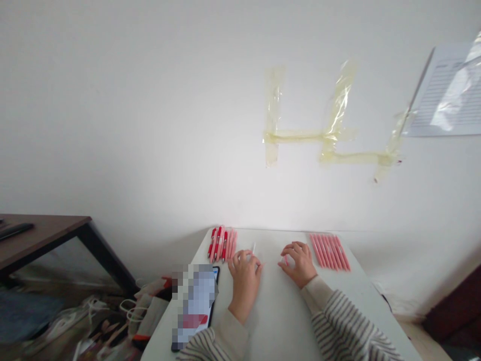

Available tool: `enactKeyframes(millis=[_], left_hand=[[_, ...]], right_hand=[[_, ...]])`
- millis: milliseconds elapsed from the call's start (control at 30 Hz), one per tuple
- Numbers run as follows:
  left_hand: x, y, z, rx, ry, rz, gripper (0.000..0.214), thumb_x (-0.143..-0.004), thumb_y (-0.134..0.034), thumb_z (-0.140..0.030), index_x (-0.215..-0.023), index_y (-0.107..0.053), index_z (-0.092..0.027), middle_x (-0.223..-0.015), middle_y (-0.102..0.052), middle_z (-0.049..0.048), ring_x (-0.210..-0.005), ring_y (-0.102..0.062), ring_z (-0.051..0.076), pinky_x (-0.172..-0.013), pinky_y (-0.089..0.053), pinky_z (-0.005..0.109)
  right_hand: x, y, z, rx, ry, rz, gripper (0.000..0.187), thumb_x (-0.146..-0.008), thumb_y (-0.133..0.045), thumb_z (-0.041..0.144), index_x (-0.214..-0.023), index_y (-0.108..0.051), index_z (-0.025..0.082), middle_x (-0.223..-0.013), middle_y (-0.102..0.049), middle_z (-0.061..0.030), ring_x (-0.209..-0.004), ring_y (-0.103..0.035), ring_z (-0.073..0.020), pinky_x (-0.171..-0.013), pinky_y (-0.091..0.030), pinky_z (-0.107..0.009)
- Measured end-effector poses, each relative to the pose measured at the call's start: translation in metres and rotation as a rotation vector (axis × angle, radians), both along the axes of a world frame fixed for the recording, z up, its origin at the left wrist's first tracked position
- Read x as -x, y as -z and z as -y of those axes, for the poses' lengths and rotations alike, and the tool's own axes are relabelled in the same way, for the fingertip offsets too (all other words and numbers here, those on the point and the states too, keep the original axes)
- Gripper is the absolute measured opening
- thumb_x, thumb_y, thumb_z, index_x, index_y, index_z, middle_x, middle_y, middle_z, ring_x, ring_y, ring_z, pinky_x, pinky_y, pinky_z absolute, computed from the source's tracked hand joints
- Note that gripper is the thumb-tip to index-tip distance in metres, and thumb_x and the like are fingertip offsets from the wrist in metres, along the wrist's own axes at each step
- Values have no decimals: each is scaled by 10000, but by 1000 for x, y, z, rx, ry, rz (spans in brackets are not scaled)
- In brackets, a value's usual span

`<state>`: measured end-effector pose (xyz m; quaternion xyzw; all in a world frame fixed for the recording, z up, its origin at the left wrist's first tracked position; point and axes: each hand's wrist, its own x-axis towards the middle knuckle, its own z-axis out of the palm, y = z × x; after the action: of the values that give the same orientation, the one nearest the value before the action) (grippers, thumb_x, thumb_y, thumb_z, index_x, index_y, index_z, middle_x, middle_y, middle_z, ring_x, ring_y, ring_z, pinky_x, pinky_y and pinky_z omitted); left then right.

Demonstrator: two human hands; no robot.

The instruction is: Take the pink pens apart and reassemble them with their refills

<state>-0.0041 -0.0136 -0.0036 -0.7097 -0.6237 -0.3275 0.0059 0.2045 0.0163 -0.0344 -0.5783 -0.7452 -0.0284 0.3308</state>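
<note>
My left hand [245,276] is over the white table with its fingers curled down. A thin white stick [254,247] shows just beyond its fingertips, and a faint pinkish bit is by its thumb; whether the fingers grip either is unclear. To the right, my right hand [299,263] has its thumb and fingers bent round a small pink pen part [286,260]. A row of pink pens [329,252] lies side by side just right of that hand. Beyond my left hand lies a group of red and pink pens [222,244].
A phone [215,296], partly blurred out, lies along the left edge of the white table [281,321]. The table's far edge meets a wall with yellowish tape [300,136]. A dark desk [45,235] and a cluttered heap of bags [150,311] are at the left.
</note>
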Motion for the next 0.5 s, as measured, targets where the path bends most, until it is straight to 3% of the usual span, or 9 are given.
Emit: enactKeyframes(millis=[500], left_hand=[[0,2,1,18,2,-6,35,-805,-681,-273,-822,-709,-260,-1175,-616,30,-1184,-462,268,-1074,-297,541]], right_hand=[[0,0,-1,91,3,-14,179,-752,-762,401,-896,-723,301,-1117,-684,-32,-1222,-477,-311,-1074,-307,-536]])
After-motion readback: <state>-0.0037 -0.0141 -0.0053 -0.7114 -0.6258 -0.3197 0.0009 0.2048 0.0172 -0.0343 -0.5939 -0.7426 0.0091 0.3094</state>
